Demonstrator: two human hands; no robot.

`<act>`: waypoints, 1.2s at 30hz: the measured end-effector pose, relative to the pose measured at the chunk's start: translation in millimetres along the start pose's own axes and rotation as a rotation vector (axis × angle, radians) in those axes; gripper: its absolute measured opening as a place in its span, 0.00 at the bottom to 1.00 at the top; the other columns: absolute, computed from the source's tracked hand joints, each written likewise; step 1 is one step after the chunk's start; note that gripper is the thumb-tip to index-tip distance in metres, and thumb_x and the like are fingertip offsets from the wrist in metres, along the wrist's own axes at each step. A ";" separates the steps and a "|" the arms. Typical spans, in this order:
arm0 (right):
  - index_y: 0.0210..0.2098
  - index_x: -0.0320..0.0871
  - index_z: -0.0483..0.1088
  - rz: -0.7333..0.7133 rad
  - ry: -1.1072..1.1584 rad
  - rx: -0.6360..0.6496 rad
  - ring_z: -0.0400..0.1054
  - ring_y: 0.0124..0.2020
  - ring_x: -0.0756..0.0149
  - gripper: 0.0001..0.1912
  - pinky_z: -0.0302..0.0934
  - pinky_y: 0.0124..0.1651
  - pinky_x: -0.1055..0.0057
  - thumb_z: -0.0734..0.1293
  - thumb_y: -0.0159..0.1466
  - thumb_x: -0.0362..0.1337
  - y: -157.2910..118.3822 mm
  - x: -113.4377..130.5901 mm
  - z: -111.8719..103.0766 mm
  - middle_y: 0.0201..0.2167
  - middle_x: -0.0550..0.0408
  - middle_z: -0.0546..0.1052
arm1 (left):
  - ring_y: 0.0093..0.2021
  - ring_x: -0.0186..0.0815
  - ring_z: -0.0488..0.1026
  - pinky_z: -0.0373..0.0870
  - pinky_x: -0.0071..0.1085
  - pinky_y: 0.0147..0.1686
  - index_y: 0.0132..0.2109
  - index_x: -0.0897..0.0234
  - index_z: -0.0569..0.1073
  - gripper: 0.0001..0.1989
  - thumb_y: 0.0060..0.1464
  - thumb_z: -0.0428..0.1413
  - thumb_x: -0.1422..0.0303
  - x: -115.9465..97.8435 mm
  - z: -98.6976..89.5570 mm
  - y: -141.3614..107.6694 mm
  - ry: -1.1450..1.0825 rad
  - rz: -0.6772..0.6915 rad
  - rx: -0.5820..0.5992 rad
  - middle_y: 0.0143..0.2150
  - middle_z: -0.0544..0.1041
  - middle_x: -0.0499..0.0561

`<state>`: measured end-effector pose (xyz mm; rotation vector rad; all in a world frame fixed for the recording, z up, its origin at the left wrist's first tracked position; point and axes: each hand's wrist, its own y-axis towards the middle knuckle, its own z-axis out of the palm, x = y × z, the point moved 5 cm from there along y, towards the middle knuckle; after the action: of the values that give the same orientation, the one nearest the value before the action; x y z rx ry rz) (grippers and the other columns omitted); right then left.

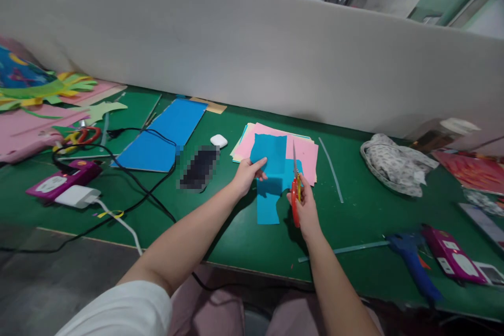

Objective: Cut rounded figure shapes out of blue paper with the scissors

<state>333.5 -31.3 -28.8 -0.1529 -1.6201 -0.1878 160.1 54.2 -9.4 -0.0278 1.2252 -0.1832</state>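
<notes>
Left hand [249, 173] pinches the blue paper [274, 148] near its left edge, thumb on top, a grip that seems to steady the sheet while leaving its right side free. Right hand [307, 209] is wrapped round the red-and-yellow scissors [295, 205], blades pointing away from the body (whether they touch the paper, I cannot tell). The paper is partly over a pink-topped paper stack [311, 156] on the green tabletop [252, 247]; a blue glue gun [415, 262] lies rightward, probably for elbow room.
</notes>
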 end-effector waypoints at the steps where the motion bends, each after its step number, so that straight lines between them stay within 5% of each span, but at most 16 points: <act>1: 0.66 0.47 0.55 -0.004 0.012 0.004 0.68 0.53 0.56 0.46 0.66 0.56 0.56 0.72 0.52 0.51 -0.7 0.2 1.8 0.59 0.43 0.67 | 0.15 0.30 0.68 0.62 0.24 0.17 0.26 0.66 0.69 0.23 0.36 0.67 0.52 -0.4 0.4 -0.5 -0.001 0.001 0.004 0.14 0.71 0.47; 14: 0.65 0.47 0.56 -0.015 -0.063 0.016 0.74 0.44 0.61 0.38 0.70 0.49 0.62 0.69 0.57 0.43 -0.1 6.7 -2.7 0.52 0.47 0.72 | 0.15 0.31 0.68 0.63 0.26 0.16 0.26 0.65 0.69 0.21 0.36 0.67 0.54 -0.4 5.7 -6.2 0.020 0.009 0.038 0.15 0.67 0.44; 20: 0.65 0.48 0.57 -0.084 -0.167 0.058 0.63 0.60 0.52 0.39 0.60 0.60 0.54 0.69 0.58 0.47 -3.1 11.8 -2.7 0.62 0.45 0.64 | 0.13 0.27 0.65 0.62 0.25 0.17 0.23 0.64 0.67 0.20 0.37 0.67 0.56 -0.7 6.7 -7.9 0.042 0.030 0.053 0.15 0.66 0.42; 29: 0.68 0.47 0.51 -0.056 -0.190 0.219 0.61 0.60 0.49 0.46 0.57 0.61 0.50 0.70 0.56 0.52 -4.5 17.3 2.5 0.65 0.42 0.61 | 0.12 0.27 0.62 0.56 0.25 0.15 0.20 0.64 0.65 0.19 0.39 0.66 0.58 2.0 3.0 -5.8 0.088 0.065 0.068 0.13 0.64 0.42; 36: 0.65 0.47 0.59 -0.069 -0.222 0.112 0.68 0.49 0.54 0.41 0.66 0.50 0.56 0.68 0.57 0.55 -0.6 15.1 -6.7 0.54 0.43 0.70 | 0.12 0.28 0.61 0.56 0.26 0.14 0.21 0.63 0.65 0.19 0.40 0.65 0.56 0.3 -2.2 -1.3 0.079 0.088 0.040 0.13 0.65 0.42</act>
<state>339.1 -33.6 -13.4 -0.0325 -1.8541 -0.1366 158.0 53.1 -10.4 0.0686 1.2984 -0.1325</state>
